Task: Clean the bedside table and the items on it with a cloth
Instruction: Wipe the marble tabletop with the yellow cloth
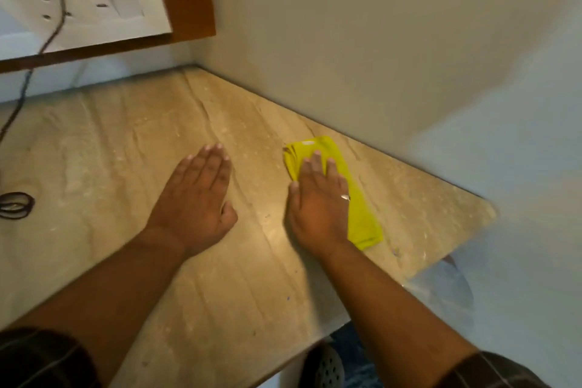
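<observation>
On the bedside table (220,277), right hand (318,205) presses yellow cloth (362,214) flat; left hand (195,198) spread; coiled cable (15,205) far left.

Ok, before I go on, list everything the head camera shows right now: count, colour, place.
cloth: one, yellow-green, folded, flat on the table near the right wall
bedside table: one, beige marble-look top, fills the middle of the view
socket panel: one, white, on a wood-framed board, upper left
cable: one, dark, hangs across the panel down to the table's left edge
coiled cord: one, black, on the table at the far left
wall: cream, behind and right of the table
left hand: open, fingers straight, flat on the bare table
right hand: open, presses on the cloth, ring on one finger
</observation>
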{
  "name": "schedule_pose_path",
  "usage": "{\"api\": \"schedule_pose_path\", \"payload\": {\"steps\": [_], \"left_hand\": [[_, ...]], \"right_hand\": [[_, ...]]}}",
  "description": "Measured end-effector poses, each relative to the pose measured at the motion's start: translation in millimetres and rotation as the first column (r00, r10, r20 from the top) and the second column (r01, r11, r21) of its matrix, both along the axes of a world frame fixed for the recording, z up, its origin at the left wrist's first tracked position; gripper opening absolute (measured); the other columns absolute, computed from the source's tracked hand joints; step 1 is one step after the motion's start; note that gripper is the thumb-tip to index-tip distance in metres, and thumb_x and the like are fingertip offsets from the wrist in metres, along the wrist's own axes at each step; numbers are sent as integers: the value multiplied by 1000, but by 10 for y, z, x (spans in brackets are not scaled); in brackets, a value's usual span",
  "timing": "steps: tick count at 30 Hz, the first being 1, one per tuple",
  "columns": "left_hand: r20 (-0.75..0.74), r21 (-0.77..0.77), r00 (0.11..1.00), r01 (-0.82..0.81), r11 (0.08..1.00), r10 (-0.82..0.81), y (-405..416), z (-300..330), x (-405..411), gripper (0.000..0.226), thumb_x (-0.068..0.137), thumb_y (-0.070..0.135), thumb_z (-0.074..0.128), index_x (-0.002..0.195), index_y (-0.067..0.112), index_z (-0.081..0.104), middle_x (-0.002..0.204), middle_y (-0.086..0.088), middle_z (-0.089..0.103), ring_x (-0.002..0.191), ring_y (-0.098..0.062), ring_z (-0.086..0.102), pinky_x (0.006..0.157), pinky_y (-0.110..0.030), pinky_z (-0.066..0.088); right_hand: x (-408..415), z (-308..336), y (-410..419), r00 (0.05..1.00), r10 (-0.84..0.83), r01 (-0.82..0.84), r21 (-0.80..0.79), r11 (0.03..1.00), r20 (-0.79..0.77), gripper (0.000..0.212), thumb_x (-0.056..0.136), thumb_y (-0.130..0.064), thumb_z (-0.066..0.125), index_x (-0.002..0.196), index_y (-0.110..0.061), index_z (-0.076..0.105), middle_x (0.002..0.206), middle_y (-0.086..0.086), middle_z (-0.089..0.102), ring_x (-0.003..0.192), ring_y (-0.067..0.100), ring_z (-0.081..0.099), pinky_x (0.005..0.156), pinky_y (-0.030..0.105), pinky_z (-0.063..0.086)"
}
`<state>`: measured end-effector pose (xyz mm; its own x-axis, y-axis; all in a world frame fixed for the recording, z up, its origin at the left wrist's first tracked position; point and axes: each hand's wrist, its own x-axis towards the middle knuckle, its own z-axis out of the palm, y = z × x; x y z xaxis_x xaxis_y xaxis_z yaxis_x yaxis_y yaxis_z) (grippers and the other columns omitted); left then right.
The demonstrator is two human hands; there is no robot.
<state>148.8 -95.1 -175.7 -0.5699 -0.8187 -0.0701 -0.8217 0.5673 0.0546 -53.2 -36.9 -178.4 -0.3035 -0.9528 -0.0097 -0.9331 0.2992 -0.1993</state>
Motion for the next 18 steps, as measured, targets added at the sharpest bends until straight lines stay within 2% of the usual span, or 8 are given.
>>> {"api": "schedule_pose_path", "payload": {"steps": [4,6,7,10,12,14,16,18], "left_hand": [[-35,24,999,1,1000,-1,21,-90,-285,80,78,38,34,143,-8,39,152,-28,35,142,-41,34,116,-54,25],[-6,16,1000,23,1000,-23,18,-87,-269,80,79,39,33,144,-8,38,152,-29,33,142,-42,32,116,-54,25],[9,23,1000,24,999,-24,21,-72,-241,80,81,39,31,144,-8,36,153,-29,32,143,-42,30,116,-54,23],[38,66,998,47,997,-49,36,-36,-370,79,83,40,28,146,-8,33,154,-28,30,144,-41,27,117,-52,21],[9,61,996,84,995,-84,99,-47,-536,78,83,38,28,146,-8,34,154,-28,30,144,-41,28,117,-51,20],[-42,67,996,81,994,-78,170,-61,-667,76,83,36,30,145,-7,35,155,-27,30,144,-41,27,118,-50,18],[-77,60,995,62,996,-57,186,-64,-718,75,83,35,32,145,-7,36,154,-26,31,144,-41,27,118,-51,19],[-87,44,995,60,997,-56,185,-78,-709,75,82,34,33,145,-7,36,154,-26,31,144,-41,27,118,-51,19]], "right_hand": [[-362,-31,-2,951,288,-286,39,957,-108,58,94,-40,30,144,-12,41,155,8,32,143,30,29,108,44,27],[-677,-76,149,938,331,-329,40,944,-105,58,96,-42,28,146,-14,38,156,6,30,144,26,27,110,43,24],[-786,-94,246,959,271,-270,20,963,-84,58,96,-42,29,146,-14,38,156,6,31,144,27,28,112,44,24],[-1161,-152,674,992,-126,125,-14,992,-33,59,95,-40,29,144,-9,40,154,11,33,142,31,29,114,48,23],[-1478,-149,980,931,-365,364,-33,931,-9,60,95,-38,27,144,-6,37,154,16,31,142,35,27,114,49,23],[-1781,-126,1229,823,-558,566,-62,822,109,57,99,-33,28,147,-3,28,157,19,22,145,35,20,116,47,20],[-1946,-106,1365,720,-631,670,-51,741,290,58,101,-32,28,150,-2,18,159,19,13,147,32,14,119,43,16],[-1917,-128,1354,699,-606,684,-109,721,380,63,97,-36,25,150,-2,18,159,20,12,148,31,10,119,36,11]]}}
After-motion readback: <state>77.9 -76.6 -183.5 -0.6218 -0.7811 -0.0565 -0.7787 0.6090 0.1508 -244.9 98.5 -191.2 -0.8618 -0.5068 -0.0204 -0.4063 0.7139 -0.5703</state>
